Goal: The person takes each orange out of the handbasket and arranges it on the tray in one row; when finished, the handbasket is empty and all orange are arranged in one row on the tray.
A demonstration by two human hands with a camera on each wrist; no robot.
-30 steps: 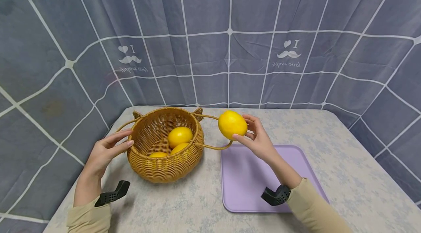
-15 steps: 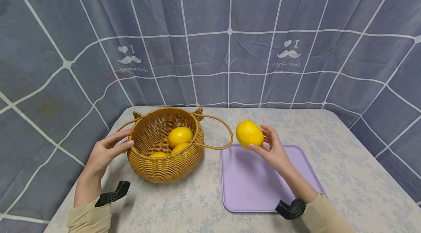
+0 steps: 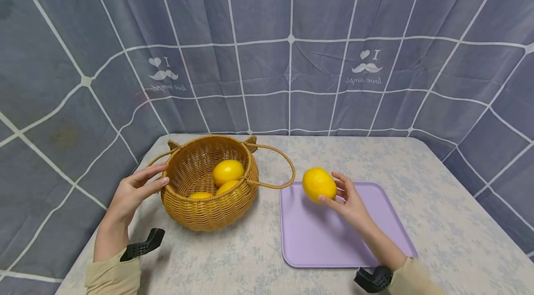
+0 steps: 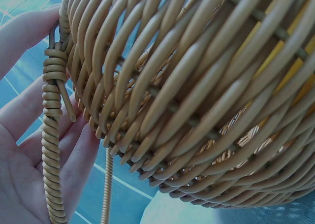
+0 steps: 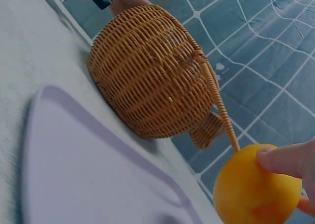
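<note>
A yellow lemon point(image 3: 319, 185) is pinched between the thumb and fingers of my right hand point(image 3: 348, 204), over the back left part of the lilac tray point(image 3: 325, 244). In the right wrist view the same lemon point(image 5: 256, 187) shows with my thumb on its side. My left hand point(image 3: 129, 197) rests at the left rim of a brown wicker basket point(image 3: 208, 214), thumb and fingertips against it. Up close, the left wrist view shows the basket's twisted handle point(image 4: 51, 150) crossing in front of that palm. Several yellow lemons point(image 3: 228, 172) lie inside the basket, partly hidden by its front wall.
The basket's right handle loop point(image 3: 288, 160) sticks out toward the tray. A pale patterned cloth point(image 3: 250, 248) covers the table. Behind it hangs a grey-blue checked curtain point(image 3: 263, 68), which also closes in both sides. Each wrist wears a black camera mount point(image 3: 143, 245).
My right hand has carried the lemon right and downward, from beside the basket's right handle to over the tray. The left hand and basket have stayed put.
</note>
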